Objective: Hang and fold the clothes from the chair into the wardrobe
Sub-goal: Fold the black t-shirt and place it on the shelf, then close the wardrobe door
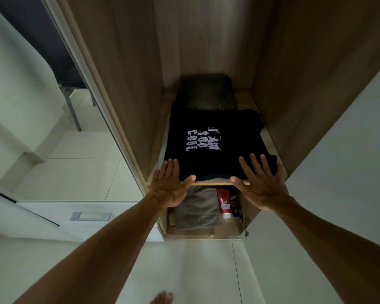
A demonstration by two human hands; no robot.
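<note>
Black T-shirt: it lay folded, white print up, on the wardrobe shelf, reaching the shelf's front edge.
Your left hand: fingers straight and together, thumb out, lay flat over the T-shirt's front left corner, gripping nothing.
Your right hand: fingers straight and spread, lay flat over the T-shirt's front right edge, gripping nothing.
Olive garment: folded, just behind the T-shirt, touching it.
Grey-brown cloth: folded in the compartment below the T-shirt.
Red tube: below the T-shirt, beside that cloth.
Your foot: on the floor, well in front of the T-shirt.
</note>
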